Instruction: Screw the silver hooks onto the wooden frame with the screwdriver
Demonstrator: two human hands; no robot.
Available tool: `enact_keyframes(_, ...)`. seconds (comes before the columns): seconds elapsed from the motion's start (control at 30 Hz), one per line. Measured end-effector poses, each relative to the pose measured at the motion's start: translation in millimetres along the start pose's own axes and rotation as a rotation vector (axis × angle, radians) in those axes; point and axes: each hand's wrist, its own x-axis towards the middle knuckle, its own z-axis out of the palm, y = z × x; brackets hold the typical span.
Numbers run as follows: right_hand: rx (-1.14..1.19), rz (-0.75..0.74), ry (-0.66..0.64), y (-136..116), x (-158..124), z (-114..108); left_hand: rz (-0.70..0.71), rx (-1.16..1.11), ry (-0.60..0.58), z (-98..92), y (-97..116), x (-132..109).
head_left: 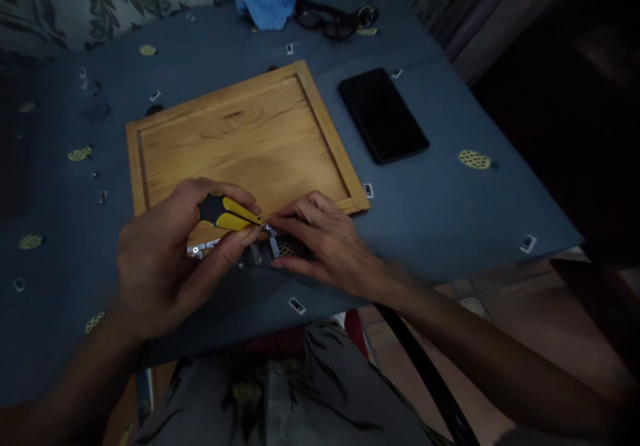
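A framed wooden panel [235, 143] lies on the blue patterned tablecloth. My left hand [173, 259] is wrapped round a yellow and black screwdriver [235, 214], whose tip points right at a small metal hinge [270, 231] by the panel's near edge. The fingers of my right hand [320, 243] are around that hinge, thumb below and fingertips above, beside the screwdriver's tip. A second metal hinge [197, 249] shows at the same edge, partly behind my left hand.
Right of the panel lies a black phone [384, 116]. Farther back are a blue cloth [273, 3] and dark glasses [333, 21]. A small metal piece [95, 175] rests on the tablecloth [425, 226] at the left. A black chair arm [430, 376] curves below my right forearm.
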Motion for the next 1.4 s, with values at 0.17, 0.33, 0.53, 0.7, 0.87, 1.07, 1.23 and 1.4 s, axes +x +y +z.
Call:
enact_keyframes(0.17,-0.003,-0.001,0.0,0.9,0.0,0.8,0.01,-0.031,0.205,7.8,3.9,-0.6)
enact_keyframes(0.33,0.007,-0.022,0.026,1.1,0.6,1.2,0.049,-0.044,0.238,15.6,4.3,-1.9)
enact_keyframes(0.53,0.002,-0.004,-0.008,1.4,0.7,0.8,0.07,0.051,0.298,13.0,6.4,2.8)
enact_keyframes(0.7,0.005,-0.006,-0.012,1.8,0.8,1.2,0.038,0.122,0.296,7.6,17.2,6.8)
enact_keyframes(0.87,0.005,-0.022,0.008,2.1,0.8,2.0,0.126,0.171,0.301,4.9,14.7,6.6)
enact_keyframes(1.07,0.006,-0.011,-0.003,2.2,0.8,1.9,0.198,0.123,0.225,0.4,12.1,12.7)
enact_keyframes(1.23,0.013,-0.006,-0.001,2.1,0.8,1.6,0.22,-0.046,0.067,-10.4,11.1,21.7)
enact_keyframes(1.4,0.004,-0.031,0.007,3.1,0.3,1.7,0.227,-0.142,0.056,-12.1,7.6,20.7)
